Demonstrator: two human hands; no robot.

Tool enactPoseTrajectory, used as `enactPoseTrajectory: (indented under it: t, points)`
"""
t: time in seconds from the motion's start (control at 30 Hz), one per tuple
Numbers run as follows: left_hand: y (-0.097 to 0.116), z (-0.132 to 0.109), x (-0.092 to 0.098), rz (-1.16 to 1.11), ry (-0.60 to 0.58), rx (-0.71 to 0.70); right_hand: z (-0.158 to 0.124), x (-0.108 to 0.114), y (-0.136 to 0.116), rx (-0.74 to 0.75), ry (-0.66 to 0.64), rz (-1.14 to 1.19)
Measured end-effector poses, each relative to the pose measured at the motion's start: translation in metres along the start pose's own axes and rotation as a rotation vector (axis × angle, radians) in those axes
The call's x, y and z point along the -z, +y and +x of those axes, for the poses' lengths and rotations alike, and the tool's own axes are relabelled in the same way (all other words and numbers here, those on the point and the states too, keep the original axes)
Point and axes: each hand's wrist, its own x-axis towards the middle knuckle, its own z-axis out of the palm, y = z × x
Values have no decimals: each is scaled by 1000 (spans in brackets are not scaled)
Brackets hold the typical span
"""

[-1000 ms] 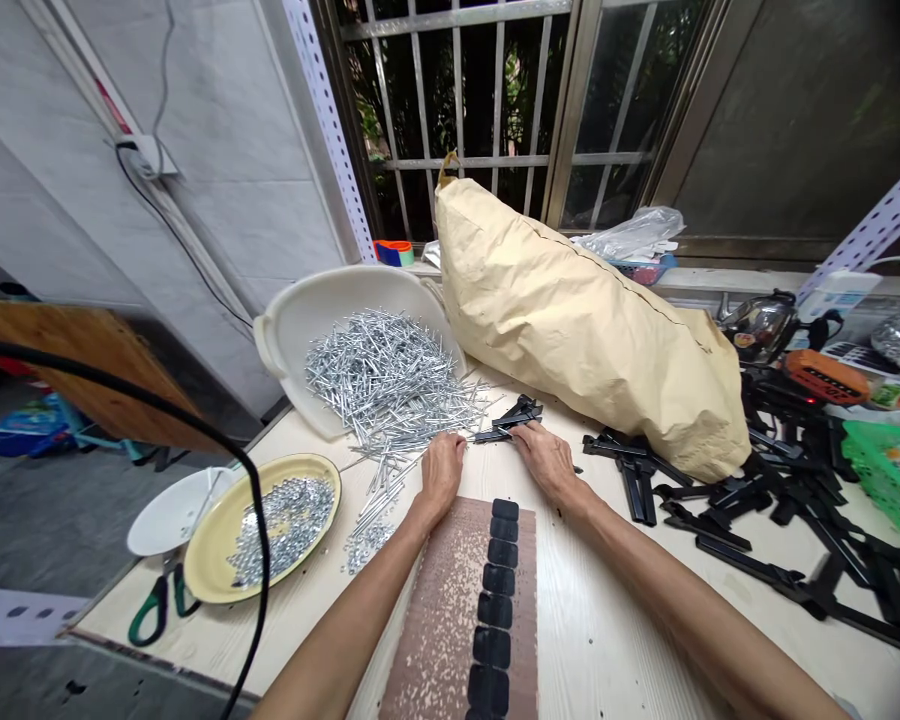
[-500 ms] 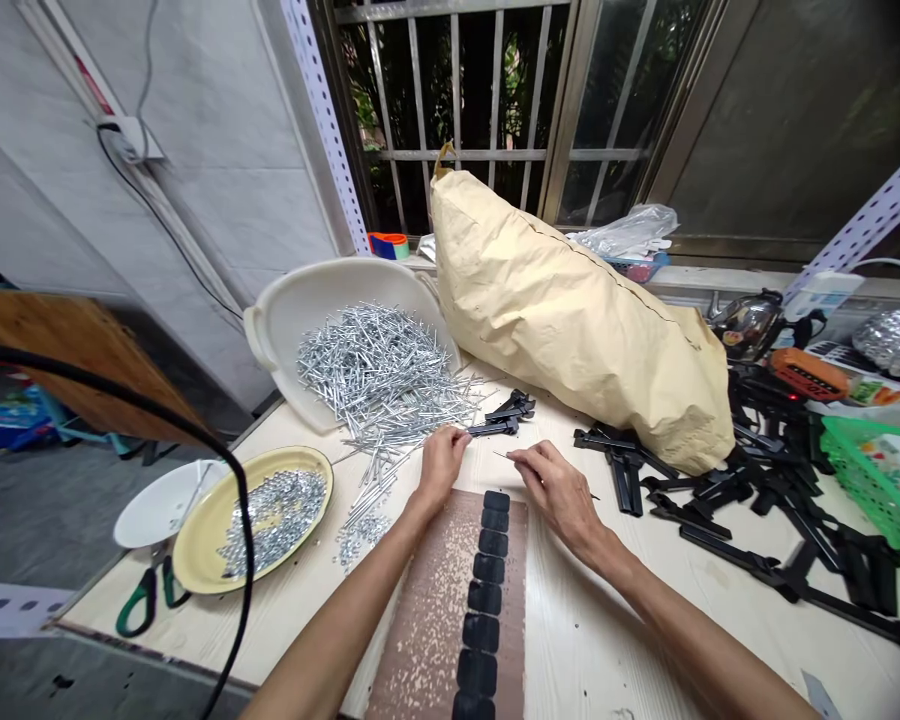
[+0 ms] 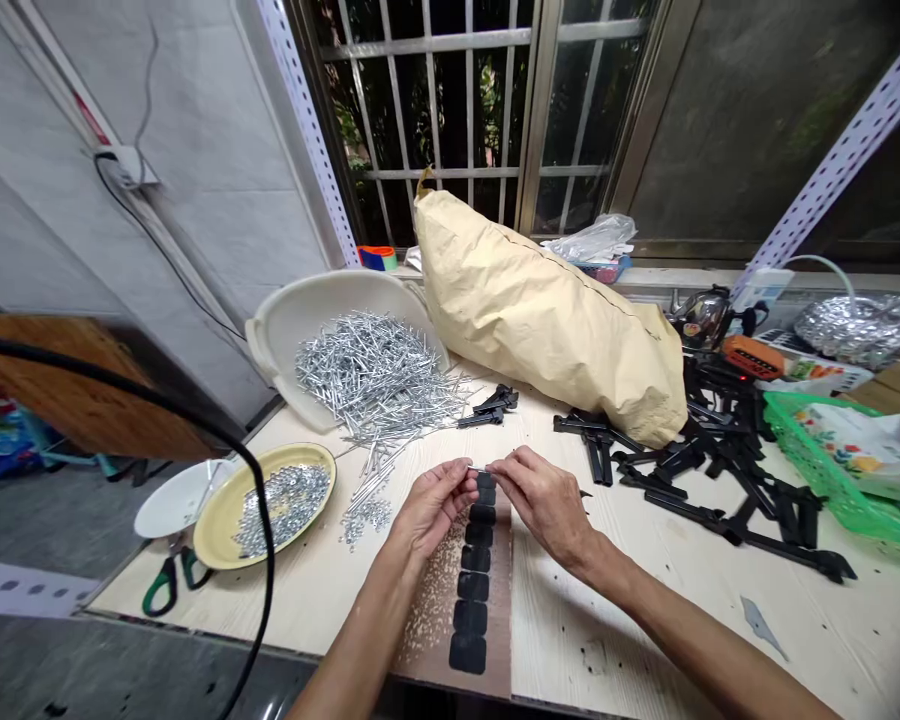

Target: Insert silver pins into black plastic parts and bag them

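My left hand (image 3: 436, 503) and my right hand (image 3: 544, 500) meet fingertip to fingertip over the far end of a brown board (image 3: 499, 600). Between the pinched fingertips of both hands is a thin metal pin (image 3: 478, 468). A column of black squares (image 3: 473, 587) runs along the board. Behind my left hand, many metal pins (image 3: 379, 370) spill from a white basin (image 3: 270, 320). Small metal pieces (image 3: 289, 505) lie in a yellow plate (image 3: 217, 540). A few black plastic parts (image 3: 489, 405) rest beyond my hands.
A large paper sack (image 3: 547, 310) lies at the back. Many black parts (image 3: 742, 500) and a green basket (image 3: 795, 450) are on the right. Green-handled scissors (image 3: 161, 588) and a white dish (image 3: 165, 505) sit left. A black cable (image 3: 270, 560) hangs in front.
My hands have come together and moved slightly nearer, over the board's end. My left hand has left the black parts. The camera view has shifted.
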Motion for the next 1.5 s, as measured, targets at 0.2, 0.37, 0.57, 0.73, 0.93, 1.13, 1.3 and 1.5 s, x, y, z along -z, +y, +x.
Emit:
enactPoseTrajectory:
  t: [0.2,0.37,0.57,0.73,0.93,1.13,1.3,1.5]
  points:
    - [1,-18,-8,87,6,-82,-11,4,-11,48,69,-223]
    - [-5,-27,-6,217,32,-165,-22,1,-16,113,82,-316]
    - [-13,-31,-3,228,16,-170,-29,4,-18,78,20,-279]
    - [-20,-29,2,206,46,-119,-32,0,-16,-55,-90,-38]
    - [-24,-29,5,329,78,-200,-35,-4,-13,-113,-121,176]
    - [-23,-29,8,450,50,-187,-37,-7,-16,26,-51,-165]
    - [-23,-28,15,526,58,-211,-37,-9,-16,-37,-126,-62]
    - [-22,-32,16,624,72,-235,-37,-9,-17,-33,-131,-121]
